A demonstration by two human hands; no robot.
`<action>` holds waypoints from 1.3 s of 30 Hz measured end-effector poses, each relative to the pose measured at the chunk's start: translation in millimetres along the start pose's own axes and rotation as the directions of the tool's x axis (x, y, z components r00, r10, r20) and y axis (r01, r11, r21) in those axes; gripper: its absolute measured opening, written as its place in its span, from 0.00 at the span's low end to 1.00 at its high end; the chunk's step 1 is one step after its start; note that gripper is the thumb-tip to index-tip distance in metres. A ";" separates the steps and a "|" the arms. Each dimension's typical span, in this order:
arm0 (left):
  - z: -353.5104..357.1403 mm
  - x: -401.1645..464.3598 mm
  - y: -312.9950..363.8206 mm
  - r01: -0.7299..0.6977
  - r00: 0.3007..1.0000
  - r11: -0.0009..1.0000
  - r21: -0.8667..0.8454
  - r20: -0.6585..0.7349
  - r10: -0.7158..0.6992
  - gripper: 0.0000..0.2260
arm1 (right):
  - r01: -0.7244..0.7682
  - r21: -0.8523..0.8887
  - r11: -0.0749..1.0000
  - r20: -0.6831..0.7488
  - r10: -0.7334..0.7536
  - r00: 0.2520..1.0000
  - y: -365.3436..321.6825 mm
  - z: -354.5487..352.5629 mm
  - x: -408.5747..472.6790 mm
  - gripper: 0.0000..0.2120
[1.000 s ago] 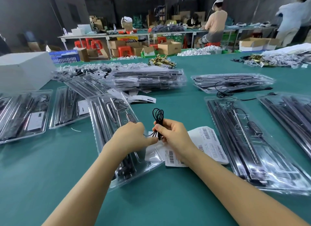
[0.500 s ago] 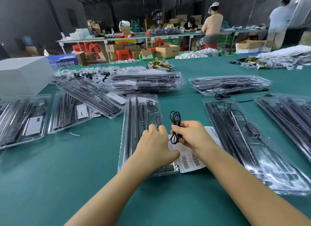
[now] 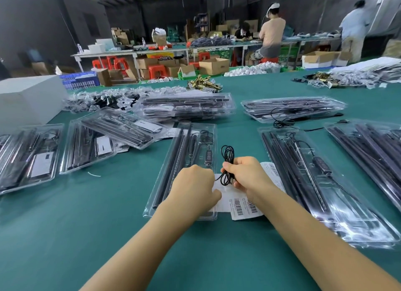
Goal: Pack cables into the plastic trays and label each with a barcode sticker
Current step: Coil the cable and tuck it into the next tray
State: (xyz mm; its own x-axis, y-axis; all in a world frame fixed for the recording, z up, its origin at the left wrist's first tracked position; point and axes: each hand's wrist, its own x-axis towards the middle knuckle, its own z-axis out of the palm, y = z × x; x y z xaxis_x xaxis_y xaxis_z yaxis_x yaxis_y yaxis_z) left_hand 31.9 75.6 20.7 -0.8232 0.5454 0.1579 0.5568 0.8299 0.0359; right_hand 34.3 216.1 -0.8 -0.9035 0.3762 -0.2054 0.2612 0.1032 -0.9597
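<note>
The right hand [image 3: 245,175] pinches a coiled black cable [image 3: 227,162] just above the near end of the clear plastic tray [image 3: 186,152]. The left hand [image 3: 195,185], fingers curled, rests on that tray. Barcode sticker sheets [image 3: 243,206] lie beside the tray on the green counter [image 3: 86,225].

The left hand [image 3: 194,185] hid the near end of the tray [image 3: 171,171] beneath it and its own fingertips. Print on the stickers [image 3: 243,206] was too small to read. The frame's edges cut off the trays [image 3: 368,152] at the table's right edge.
</note>
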 end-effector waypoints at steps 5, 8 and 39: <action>-5.6 2.8 -12.7 -0.018 1.000 0.993 -0.119 -0.016 0.016 0.19 | 0.038 -0.022 0.999 0.012 -0.037 0.999 0.3 -0.5 -1.6 0.09; -9.1 5.0 -18.4 -0.040 0.999 0.980 -0.193 0.001 0.041 0.11 | 0.039 0.038 0.999 -0.001 -0.039 0.999 0.0 0.3 -2.2 0.04; 1.4 -65.1 -25.3 -0.065 0.984 0.940 -0.335 -0.177 0.005 0.19 | 0.056 -0.103 0.993 -0.011 -0.057 0.998 0.2 5.2 -6.2 0.07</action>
State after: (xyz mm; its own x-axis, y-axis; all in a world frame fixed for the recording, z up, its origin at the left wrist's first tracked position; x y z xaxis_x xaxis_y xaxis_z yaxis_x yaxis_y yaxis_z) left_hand 71.2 19.3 8.1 -0.7878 0.5199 0.3303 0.6140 0.7052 0.3544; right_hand 38.2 209.0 -0.7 -0.9130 0.3802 -0.1481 0.2441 0.2179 -0.9449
